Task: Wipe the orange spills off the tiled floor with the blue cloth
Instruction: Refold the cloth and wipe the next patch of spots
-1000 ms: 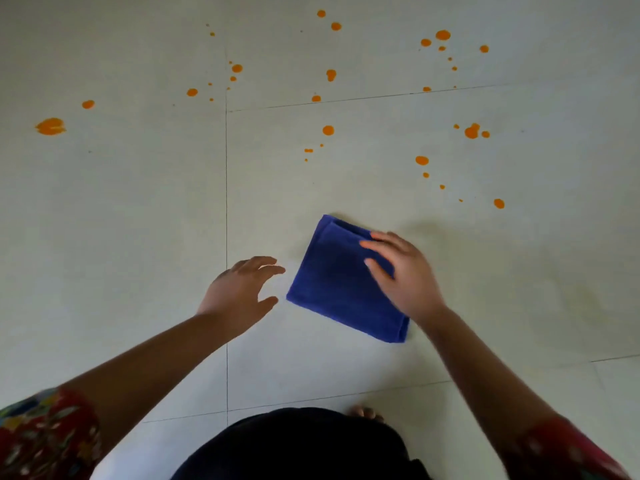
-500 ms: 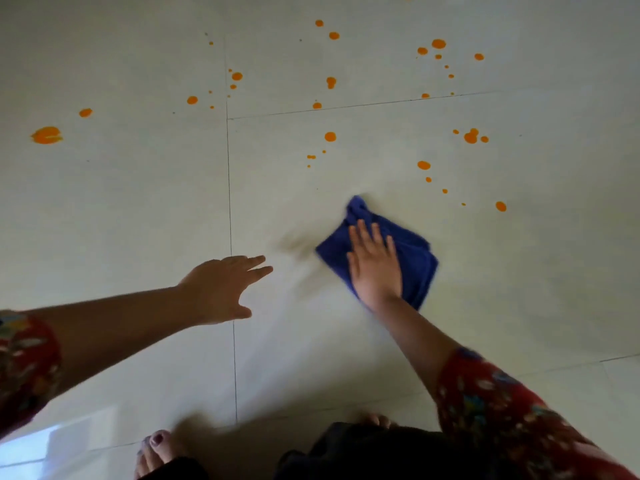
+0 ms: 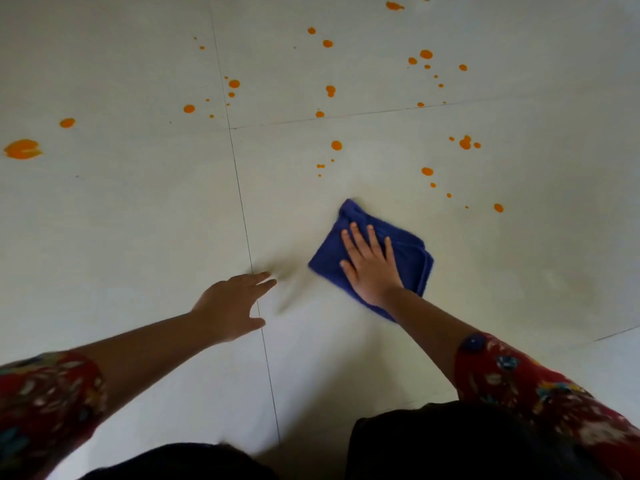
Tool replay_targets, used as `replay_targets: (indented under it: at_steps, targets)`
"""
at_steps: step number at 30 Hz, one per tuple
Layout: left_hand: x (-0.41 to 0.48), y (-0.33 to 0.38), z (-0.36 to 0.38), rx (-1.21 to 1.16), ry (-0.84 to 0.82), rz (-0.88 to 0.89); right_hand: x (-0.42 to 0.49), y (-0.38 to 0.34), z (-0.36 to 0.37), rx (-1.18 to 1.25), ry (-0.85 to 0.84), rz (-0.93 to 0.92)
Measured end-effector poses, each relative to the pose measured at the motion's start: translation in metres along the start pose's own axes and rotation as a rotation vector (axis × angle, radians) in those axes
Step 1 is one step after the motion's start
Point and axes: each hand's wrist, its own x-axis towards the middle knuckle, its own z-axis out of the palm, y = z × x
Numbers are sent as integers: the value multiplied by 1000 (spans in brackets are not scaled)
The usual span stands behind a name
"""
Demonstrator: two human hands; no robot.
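A folded blue cloth (image 3: pixel 410 256) lies on the pale tiled floor (image 3: pixel 138 220). My right hand (image 3: pixel 370 268) presses flat on top of it, fingers spread and pointing away from me. My left hand (image 3: pixel 232 304) rests open on the floor beside a tile joint, left of the cloth, holding nothing. Several orange spills dot the floor beyond the cloth: one drop (image 3: pixel 336 145) straight ahead, a cluster (image 3: pixel 465 143) to the right, a drop (image 3: pixel 498 207) nearest on the right, and a large blot (image 3: pixel 22 149) at the far left.
Dark grout lines (image 3: pixel 242 216) cross the floor, one running away from me between my hands. My dark-clothed knees (image 3: pixel 450 441) fill the bottom edge. Red patterned sleeves cover both upper arms.
My right hand turned flat onto the cloth and pushed it forward and to the right, toward the spills, bunching its far corner. My left hand settled on the floor.
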Motion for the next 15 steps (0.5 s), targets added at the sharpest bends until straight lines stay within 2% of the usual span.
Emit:
replay_targets:
  at_steps: [2,4,6,9,12,15]
  targets:
    - [11,-2,-5,-44,72,12,-13,-1,-6,-53,-122,-132]
    - [18,2,-9,-104,113,10,-31,20,-17,-120,-213,-138]
    - [20,5,-14,-170,124,7,-33,51,-29,-168,-278,-12]
    - [28,13,-29,-205,124,60,-13,88,-50,-26,-412,245]
    - [45,14,-51,-196,142,111,21,87,-57,154,-422,336]
    - [71,15,-71,-206,166,123,41,69,-50,158,-276,238]
